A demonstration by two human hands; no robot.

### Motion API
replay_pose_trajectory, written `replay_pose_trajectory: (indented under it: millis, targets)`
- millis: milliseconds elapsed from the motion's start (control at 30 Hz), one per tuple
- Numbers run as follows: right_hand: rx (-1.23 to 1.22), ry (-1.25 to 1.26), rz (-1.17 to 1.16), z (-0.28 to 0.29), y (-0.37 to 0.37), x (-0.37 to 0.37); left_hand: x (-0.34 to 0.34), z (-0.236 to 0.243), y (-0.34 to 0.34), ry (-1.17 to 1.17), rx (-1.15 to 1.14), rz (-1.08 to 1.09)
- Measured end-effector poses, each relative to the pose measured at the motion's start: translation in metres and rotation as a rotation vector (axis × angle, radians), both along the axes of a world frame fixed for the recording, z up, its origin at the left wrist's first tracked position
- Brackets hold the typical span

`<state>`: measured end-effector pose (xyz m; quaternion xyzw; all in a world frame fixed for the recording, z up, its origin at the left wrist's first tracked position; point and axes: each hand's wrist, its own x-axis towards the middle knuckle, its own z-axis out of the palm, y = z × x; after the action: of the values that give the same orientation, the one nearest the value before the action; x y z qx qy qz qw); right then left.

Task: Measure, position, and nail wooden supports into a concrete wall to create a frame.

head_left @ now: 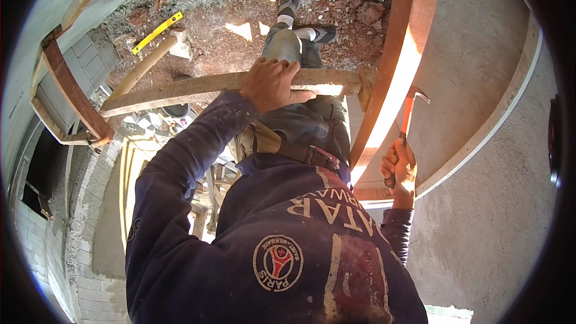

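Note:
My left hand (271, 83) grips a wooden board (180, 91) that runs crosswise in front of my waist. The fingers lie over its far edge and the thumb stretches along the near side. At the board's right end stands a thick reddish timber post (401, 48), with a small wooden block (366, 87) beside the joint. To the right of the post, my right hand (399, 168) is closed around the handle of a claw hammer (408, 115). The hammer's shaft is orange and its metal head points upward, close to the post but apart from it.
Reddish rubble (222, 42) covers the ground ahead. On it lie a yellow spirit level (157, 32) and a long-handled sledgehammer (179, 44). A wooden frame (75, 87) stands at the left. A plastered wall (480, 72) and a curved-looking pale board (504, 120) are at the right.

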<state>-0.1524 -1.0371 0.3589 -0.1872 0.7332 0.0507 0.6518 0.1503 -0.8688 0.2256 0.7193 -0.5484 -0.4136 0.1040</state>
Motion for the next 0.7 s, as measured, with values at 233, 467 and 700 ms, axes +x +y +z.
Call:
replay_pose_trajectory:
  millis: [233, 467, 700]
  targets:
    - [-0.11, 0.002, -0.151, 0.014, 0.008, 0.0, 0.003, 0.004, -0.005, -0.013, -0.003, -0.017]
    - [0.016, -0.101, -0.251, 0.018, 0.012, 0.0, 0.006, 0.003, -0.015, 0.029, -0.029, -0.051]
    - [0.01, -0.173, -0.487, 0.011, 0.021, 0.007, 0.01, -0.003, -0.007, -0.073, 0.038, -0.117]
